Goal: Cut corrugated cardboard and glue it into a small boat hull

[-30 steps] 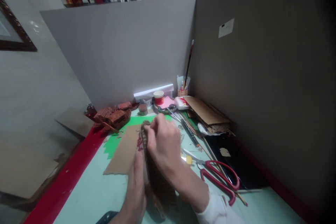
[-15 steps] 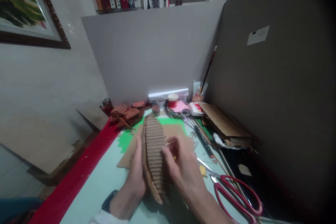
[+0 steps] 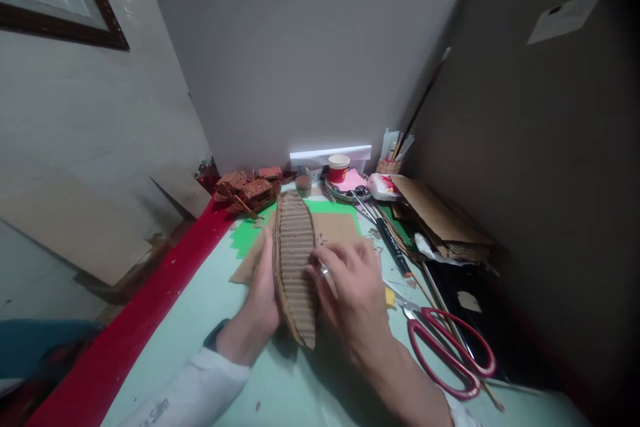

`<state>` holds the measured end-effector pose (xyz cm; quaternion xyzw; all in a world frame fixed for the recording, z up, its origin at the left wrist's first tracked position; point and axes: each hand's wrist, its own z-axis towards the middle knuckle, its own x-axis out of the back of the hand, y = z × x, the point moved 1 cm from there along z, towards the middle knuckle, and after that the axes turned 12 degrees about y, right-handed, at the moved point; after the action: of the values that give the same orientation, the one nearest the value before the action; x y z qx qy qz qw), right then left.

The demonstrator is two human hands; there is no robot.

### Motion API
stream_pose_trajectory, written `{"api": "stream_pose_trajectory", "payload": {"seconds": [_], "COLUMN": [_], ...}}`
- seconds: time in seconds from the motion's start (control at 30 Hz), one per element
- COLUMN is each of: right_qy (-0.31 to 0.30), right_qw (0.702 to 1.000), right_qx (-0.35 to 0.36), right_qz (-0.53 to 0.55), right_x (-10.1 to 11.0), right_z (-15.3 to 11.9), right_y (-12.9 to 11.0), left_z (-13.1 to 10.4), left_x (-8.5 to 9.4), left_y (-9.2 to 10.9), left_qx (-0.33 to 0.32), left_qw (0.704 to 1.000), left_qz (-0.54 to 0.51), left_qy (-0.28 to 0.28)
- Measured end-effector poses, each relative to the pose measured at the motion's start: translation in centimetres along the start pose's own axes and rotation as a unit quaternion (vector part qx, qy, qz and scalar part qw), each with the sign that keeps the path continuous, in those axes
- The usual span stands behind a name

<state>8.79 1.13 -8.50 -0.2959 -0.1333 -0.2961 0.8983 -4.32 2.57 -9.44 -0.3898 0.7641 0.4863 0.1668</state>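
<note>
A boat-shaped piece of corrugated cardboard (image 3: 296, 260) stands on end over the table, its ribbed face toward me and its rim layered. My left hand (image 3: 263, 293) grips it along the left edge, with the fingers hidden behind. At its right edge is my right hand (image 3: 350, 287), fingers curled in and the tips touching the cardboard. A shiny silver spot shows on one finger. Whatever is between those fingertips is too small or hidden to name. Beneath lies a flat brown cardboard sheet (image 3: 340, 227) over a green sheet (image 3: 245, 241).
Red-handled scissors (image 3: 453, 353) and a dark marker-like tool (image 3: 394, 250) lie at right, beside stacked cardboard (image 3: 440, 213). Brown-red cardboard models (image 3: 255, 192) sit back left. A red paper cup (image 3: 339, 169) stands on a round tray at the back. Grey panels rise behind and at right.
The view has tilted downward. The cardboard piece has turned slightly, showing its ribbed face more squarely. My right hand's fingers have curled further in at its right edge.
</note>
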Motion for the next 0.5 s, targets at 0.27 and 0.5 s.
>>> {"api": "stream_pose_trajectory", "payload": {"seconds": [0.27,0.5], "right_qy": [-0.059,-0.078], "right_qw": [0.993,0.989], "right_qx": [-0.070,-0.090], "right_qz": [0.069,0.092], "right_x": [-0.47,-0.86], "right_z": [-0.25,-0.62], "right_y": [0.78,0.50], "left_z": [0.14,0.13], "left_x": [0.00,-0.06], "left_y": [0.05,-0.20], "left_qx": [-0.017,-0.048], "left_qw": [1.000,0.999], "left_qz": [0.007,0.008], "left_qy": [-0.005,0.007]}}
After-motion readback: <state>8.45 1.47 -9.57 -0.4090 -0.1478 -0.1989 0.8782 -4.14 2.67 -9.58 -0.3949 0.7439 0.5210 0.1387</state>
